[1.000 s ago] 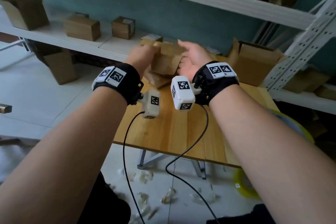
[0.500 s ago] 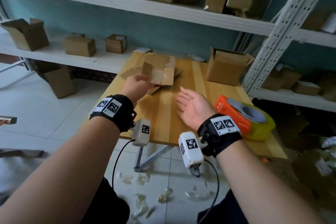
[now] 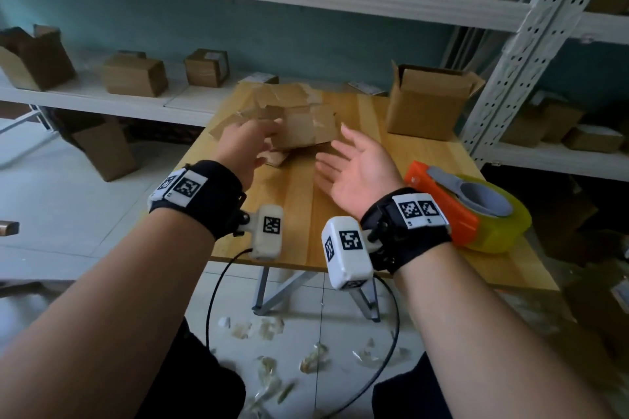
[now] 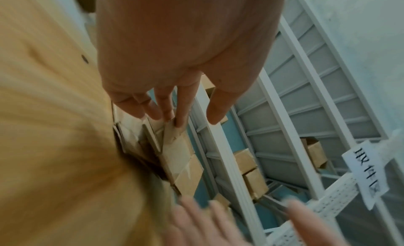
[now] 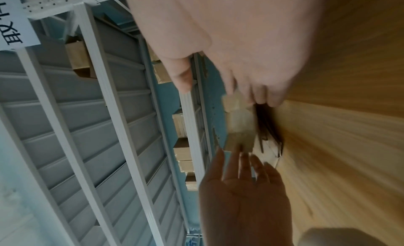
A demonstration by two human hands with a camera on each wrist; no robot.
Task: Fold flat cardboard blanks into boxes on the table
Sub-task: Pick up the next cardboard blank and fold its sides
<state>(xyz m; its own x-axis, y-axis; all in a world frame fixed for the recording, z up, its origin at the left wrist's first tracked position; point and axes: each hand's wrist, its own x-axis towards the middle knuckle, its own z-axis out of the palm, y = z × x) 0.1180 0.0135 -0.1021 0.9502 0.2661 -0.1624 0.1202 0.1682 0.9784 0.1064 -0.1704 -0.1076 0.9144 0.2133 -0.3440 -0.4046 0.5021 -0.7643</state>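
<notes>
A loose pile of flat brown cardboard blanks lies at the far left of the wooden table. My left hand reaches onto the pile's near left edge with straight fingers. In the left wrist view the fingertips touch a blank and the thumb stands apart. My right hand hovers just right of the pile, palm turned left, fingers spread, holding nothing. The right wrist view shows my right hand above the blurred blanks, with the left hand opposite.
An erected open box stands at the table's far right. An orange tape dispenser with a yellow roll lies by my right wrist. White shelves with boxes run behind, and a steel upright stands to the right. Scraps litter the floor.
A second ago both hands held cardboard raised at the pile. They let it go and drew back. Now the left fingertips are on the pile again and the right hand has come closer.
</notes>
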